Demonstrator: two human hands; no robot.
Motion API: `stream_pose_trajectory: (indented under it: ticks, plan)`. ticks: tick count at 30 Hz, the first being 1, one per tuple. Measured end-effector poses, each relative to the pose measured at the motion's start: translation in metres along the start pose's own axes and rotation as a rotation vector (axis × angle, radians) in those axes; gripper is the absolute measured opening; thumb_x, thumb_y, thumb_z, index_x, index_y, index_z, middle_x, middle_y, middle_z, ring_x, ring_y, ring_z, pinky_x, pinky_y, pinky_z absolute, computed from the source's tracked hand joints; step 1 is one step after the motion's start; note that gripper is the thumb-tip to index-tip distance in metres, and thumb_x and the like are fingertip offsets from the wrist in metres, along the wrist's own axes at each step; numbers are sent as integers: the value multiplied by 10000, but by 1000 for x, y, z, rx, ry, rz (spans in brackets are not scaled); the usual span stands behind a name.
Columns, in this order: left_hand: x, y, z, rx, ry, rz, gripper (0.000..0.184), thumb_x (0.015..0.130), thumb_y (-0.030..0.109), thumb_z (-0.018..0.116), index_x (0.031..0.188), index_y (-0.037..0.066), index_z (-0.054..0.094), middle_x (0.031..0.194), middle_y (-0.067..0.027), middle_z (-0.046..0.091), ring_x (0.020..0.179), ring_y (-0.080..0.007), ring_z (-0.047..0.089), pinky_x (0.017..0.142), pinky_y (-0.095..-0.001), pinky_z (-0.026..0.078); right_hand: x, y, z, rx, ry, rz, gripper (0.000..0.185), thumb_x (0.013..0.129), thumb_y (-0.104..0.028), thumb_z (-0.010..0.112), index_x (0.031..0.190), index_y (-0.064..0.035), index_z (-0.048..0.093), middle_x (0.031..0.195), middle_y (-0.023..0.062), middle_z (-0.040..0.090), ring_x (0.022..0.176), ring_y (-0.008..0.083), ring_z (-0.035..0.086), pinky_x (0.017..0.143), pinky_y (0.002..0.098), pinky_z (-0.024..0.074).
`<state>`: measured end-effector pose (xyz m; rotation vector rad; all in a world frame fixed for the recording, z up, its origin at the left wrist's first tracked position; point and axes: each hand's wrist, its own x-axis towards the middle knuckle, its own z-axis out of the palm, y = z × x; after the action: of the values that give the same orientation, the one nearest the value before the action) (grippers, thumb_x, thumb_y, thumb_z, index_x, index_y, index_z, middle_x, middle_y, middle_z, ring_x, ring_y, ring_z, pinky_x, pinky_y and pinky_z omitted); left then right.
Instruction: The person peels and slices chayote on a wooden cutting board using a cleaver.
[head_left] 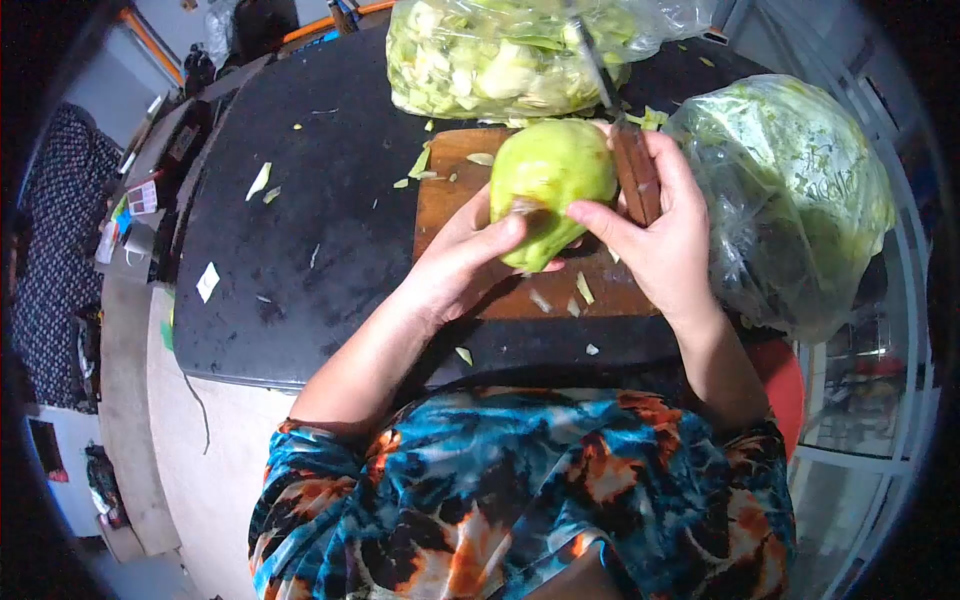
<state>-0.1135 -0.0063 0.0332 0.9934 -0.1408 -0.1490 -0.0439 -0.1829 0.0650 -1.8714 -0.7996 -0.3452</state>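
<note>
A pale green, pear-shaped vegetable (556, 180) is held above the wooden cutting board (455, 205). My left hand (465, 255) grips its lower left side, with the thumb across the front. My right hand (665, 215) holds a knife (636, 172) by its brown wooden handle, the blade pointing up and away, and its thumb presses on the vegetable's right side. The fingers behind the vegetable are mostly hidden. Green peel scraps (584, 288) lie on the board around the hands.
A clear bag of cut green pieces (490, 65) lies at the table's far side. Another plastic bag with green contents (800, 190) stands at the right. Scraps are scattered over the black table (270, 230). A red round edge (778, 385) shows at the lower right.
</note>
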Motion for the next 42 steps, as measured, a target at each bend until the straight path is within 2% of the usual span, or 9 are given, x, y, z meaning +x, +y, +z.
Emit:
stream_pose_trajectory:
  ticks: [4, 7, 13, 18, 22, 24, 26, 33, 42]
  plan:
    - [-3, 7, -7, 34, -23, -2, 789, 739, 515, 674, 1255, -9, 388, 1105, -154, 564, 923, -246, 610, 744, -302, 515, -5, 2, -3, 71, -69, -213, 418, 704, -151, 766, 993, 4, 508, 1015, 161, 618, 872, 253, 620, 769, 324, 483]
    - [-4, 5, -14, -17, -100, -84, 795, 733, 512, 679, 1259, -7, 385, 1132, -149, 550, 968, -236, 590, 788, -312, 501, -6, -2, -17, 91, -202, -265, 372, 721, -127, 747, 979, 2, 511, 1031, 154, 617, 861, 243, 627, 763, 319, 485]
    - [-1, 0, -12, 220, 152, 77, 889, 590, 220, 819, 1287, -13, 318, 1135, -110, 516, 1070, -208, 513, 946, -325, 398, -12, -18, -46, 30, -234, -190, 349, 742, -12, 689, 1046, 3, 517, 1040, 136, 605, 872, 174, 613, 758, 291, 482]
    - [0, 7, -12, 418, 159, 176, 880, 590, 201, 823, 1282, 0, 318, 1103, -95, 518, 1052, -178, 508, 941, -308, 395, -41, -24, -62, 224, -340, 120, 368, 732, -78, 711, 1025, 21, 512, 886, 111, 598, 796, 158, 607, 693, 283, 499]
    - [9, -8, -32, 787, 93, 519, 632, 701, 164, 747, 1224, 20, 423, 1154, -81, 552, 1022, -153, 549, 908, -312, 439, -31, -43, -56, -18, -444, -229, 345, 698, -280, 754, 824, -26, 558, 679, 67, 563, 612, 215, 594, 556, 303, 494]
    - [13, -8, -27, 338, 59, 366, 568, 703, 171, 748, 1175, 34, 464, 1110, -77, 568, 1013, -142, 550, 900, -301, 440, -31, -50, -53, -14, -492, -276, 343, 690, -323, 748, 786, -53, 561, 668, 53, 555, 603, 215, 585, 544, 311, 468]
    - [11, -7, -27, 635, 162, 423, 573, 700, 186, 754, 1170, 36, 462, 1078, -82, 577, 1006, -140, 554, 885, -294, 447, -33, -53, -47, -31, -466, -322, 331, 691, -337, 738, 794, -69, 573, 661, 43, 551, 607, 208, 586, 538, 317, 457]
    - [6, -5, -25, 513, 158, 386, 549, 736, 219, 725, 1173, 29, 453, 1077, -92, 578, 996, -154, 563, 880, -304, 454, -36, -50, -35, -124, -381, -461, 504, 635, -444, 747, 812, -13, 557, 666, 67, 546, 536, 226, 537, 501, 310, 421]
    - [8, -1, -29, 588, 170, 404, 525, 781, 252, 686, 1181, 19, 437, 1083, -101, 576, 987, -170, 571, 879, -319, 459, -28, -57, -39, -140, -397, -397, 340, 683, -354, 738, 765, -82, 552, 644, 17, 550, 584, 194, 577, 530, 307, 465]
